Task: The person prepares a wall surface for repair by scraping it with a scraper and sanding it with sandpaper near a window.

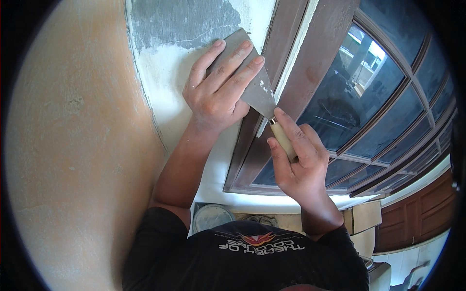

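Patchy white wall [165, 72] adjoins window [361, 72], left fingers [229, 64] splayed on scraper [262, 97], right fingers [294, 132] gripping handle [282, 139].

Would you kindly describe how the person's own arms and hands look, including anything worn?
The left hand and right hand are ungloved, with bare forearms. Short black sleeves belong to a T-shirt bearing white lettering and a red-orange emblem.

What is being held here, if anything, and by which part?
A putty knife: the right hand grips its pale handle, while the left hand lays its spread fingers on the metal blade.
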